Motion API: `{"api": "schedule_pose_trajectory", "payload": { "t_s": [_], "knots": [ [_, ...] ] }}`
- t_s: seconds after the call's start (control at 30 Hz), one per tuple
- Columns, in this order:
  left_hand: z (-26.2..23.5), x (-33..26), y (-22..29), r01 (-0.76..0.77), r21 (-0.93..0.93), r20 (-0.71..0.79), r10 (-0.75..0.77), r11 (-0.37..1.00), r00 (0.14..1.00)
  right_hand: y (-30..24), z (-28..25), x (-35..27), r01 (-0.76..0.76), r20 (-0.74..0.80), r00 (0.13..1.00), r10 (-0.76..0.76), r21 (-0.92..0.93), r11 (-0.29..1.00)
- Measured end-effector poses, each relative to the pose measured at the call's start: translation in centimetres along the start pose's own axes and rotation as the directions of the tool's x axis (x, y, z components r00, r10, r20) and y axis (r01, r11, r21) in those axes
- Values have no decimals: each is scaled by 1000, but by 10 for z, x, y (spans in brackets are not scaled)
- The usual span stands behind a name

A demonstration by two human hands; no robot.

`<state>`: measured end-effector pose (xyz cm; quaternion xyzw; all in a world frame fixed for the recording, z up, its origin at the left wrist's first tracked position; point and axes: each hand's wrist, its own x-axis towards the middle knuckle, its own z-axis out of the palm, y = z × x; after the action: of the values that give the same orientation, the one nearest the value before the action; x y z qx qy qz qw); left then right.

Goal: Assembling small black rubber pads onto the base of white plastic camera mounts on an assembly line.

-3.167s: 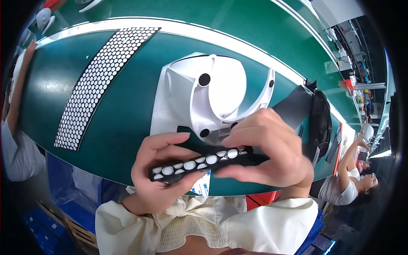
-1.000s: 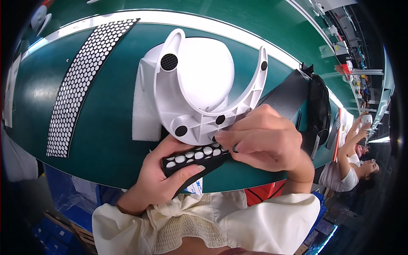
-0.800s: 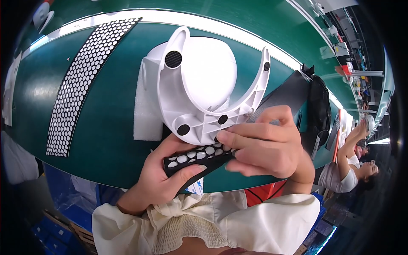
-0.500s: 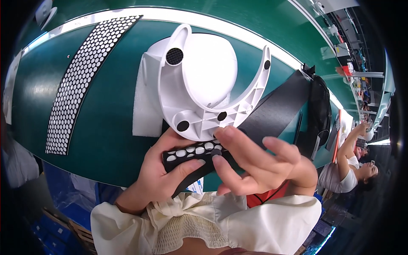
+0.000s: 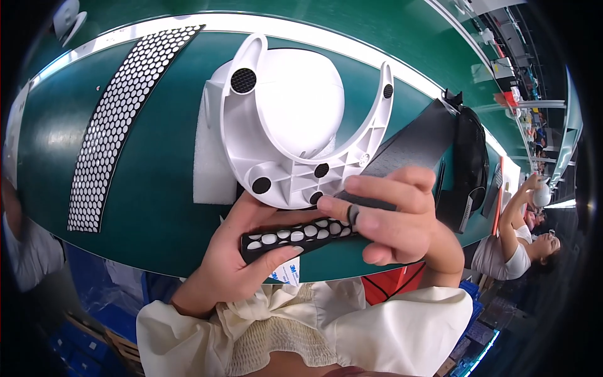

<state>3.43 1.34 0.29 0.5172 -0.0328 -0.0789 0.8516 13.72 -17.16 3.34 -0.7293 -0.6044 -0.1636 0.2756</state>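
Over the near edge of our tabletop (image 5: 157, 188), we are gripping a dotted strip (image 5: 296, 235) in left fingers (image 5: 277, 256), a dark disc (image 5: 353, 214) in right fingers (image 5: 388, 191)

A green-topped workbench (image 5: 53, 169) fills the centre, glare pale on it near nine o'clock; a white rail (image 5: 289, 26) arcs past twelve to two, more green surface (image 5: 377, 19) beyond; blue crates (image 5: 72, 358) sit toward eight; a bright light (image 5: 568, 203) shines at three, a bluish light strip (image 5: 485, 353) between four and five.

White slip (image 5: 288, 273) — printed in blue.
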Motion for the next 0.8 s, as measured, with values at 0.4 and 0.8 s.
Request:
{"api": "schedule_pose_trajectory", "payload": {
  "t_s": [0.4, 0.8],
  "knots": [
    [-5, -3, -4, -32, 157, -7, 33, 987, 999, -9, 13, -6, 249, 45, 965, -259, -471, 846],
    [-9, -8, -6, -45, 212, -45, 56, 976, 997, -3, 23, -5, 246, -114, 952, -284, -267, 932]
  ]
}}
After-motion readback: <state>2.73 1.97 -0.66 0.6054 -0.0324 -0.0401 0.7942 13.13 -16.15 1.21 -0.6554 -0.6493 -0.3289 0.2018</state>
